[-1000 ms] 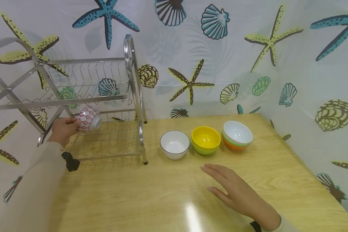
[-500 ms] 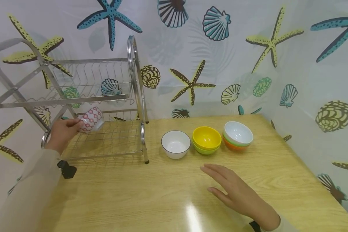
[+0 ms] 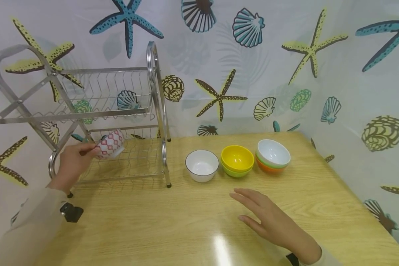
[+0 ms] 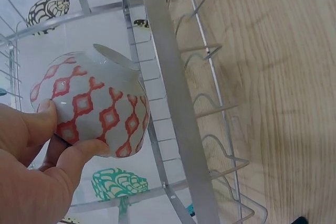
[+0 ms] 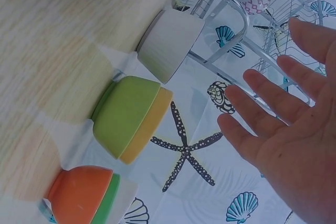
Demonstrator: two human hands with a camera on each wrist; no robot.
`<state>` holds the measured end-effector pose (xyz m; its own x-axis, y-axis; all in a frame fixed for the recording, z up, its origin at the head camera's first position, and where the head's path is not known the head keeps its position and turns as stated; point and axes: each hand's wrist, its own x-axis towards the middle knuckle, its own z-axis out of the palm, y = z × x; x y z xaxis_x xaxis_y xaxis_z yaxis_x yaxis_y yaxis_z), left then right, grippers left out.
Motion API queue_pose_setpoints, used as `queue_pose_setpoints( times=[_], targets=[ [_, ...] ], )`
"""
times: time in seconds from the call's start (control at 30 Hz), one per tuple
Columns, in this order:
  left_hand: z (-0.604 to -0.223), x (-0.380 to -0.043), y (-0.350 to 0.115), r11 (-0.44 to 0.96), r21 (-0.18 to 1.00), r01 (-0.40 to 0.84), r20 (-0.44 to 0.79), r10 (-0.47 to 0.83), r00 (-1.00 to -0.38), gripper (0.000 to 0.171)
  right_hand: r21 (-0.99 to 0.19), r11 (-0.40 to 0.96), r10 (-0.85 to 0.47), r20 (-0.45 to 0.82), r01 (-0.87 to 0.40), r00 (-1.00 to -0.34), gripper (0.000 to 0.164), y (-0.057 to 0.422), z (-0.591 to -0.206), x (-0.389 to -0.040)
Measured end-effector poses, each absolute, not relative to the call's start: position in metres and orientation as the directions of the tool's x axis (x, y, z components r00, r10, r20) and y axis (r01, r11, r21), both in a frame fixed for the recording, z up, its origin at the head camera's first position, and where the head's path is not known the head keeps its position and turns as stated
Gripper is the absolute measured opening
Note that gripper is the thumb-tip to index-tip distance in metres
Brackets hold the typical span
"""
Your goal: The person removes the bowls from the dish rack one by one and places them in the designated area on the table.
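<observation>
My left hand (image 3: 74, 161) pinches a white bowl with a red diamond pattern (image 3: 111, 144) by its rim, thumb on one side and fingers on the other. The bowl is tipped on its side over the lower shelf of a metal dish rack (image 3: 129, 176), its foot turned to the right. In the left wrist view, the patterned bowl (image 4: 97, 103) overlaps the rack's bars, and its inside is hidden. My right hand (image 3: 269, 218) hovers over the table with straight fingers, holding nothing. Nearest to it are the bowls at the back.
A white bowl with a dark rim (image 3: 202, 166) stands right of the rack. Beside it, a yellow bowl (image 3: 237, 158) is nested in a green one. Further right, a white bowl (image 3: 273, 153) tops a green and an orange bowl. A patterned curtain (image 3: 193, 85) backs the wooden table (image 3: 173, 221).
The patterned bowl has moved slightly right and tipped over further, its foot now pointing down and right. My head view has shifted a little. The right hand has stayed in place.
</observation>
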<state>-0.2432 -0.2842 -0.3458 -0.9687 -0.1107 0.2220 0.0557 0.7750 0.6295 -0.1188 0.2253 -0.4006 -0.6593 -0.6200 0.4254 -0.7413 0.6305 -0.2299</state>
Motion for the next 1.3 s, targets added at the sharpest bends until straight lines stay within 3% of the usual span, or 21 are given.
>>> queue_pose_setpoints(
  times=[0.3,0.83,1.1,1.3],
  targets=[
    [-0.338,-0.224,-0.269,0.772,0.614,0.164,0.315,-0.049,-0.948,0.040,-0.230,0.621,-0.631,0.420,-0.749,-0.652,0.059,0.223,-0.401,-0.120],
    [-0.333,-0.196,-0.243,0.794,0.564,0.227,0.366,0.006,-0.931,0.030,-0.236,0.627,-0.635,0.398,-0.743,-0.662,0.060,0.223,-0.397,-0.121],
    [-0.335,-0.176,-0.230,0.772,0.517,0.369,0.525,0.054,-0.849,0.014,-0.235,0.626,-0.637,0.396,-0.744,-0.661,0.059,0.220,-0.397,-0.121],
    [-0.336,-0.162,-0.215,0.727,0.489,0.482,0.604,0.116,-0.788,0.014,-0.234,0.621,-0.637,0.406,-0.748,-0.655,0.059,0.219,-0.398,-0.122]
  ],
)
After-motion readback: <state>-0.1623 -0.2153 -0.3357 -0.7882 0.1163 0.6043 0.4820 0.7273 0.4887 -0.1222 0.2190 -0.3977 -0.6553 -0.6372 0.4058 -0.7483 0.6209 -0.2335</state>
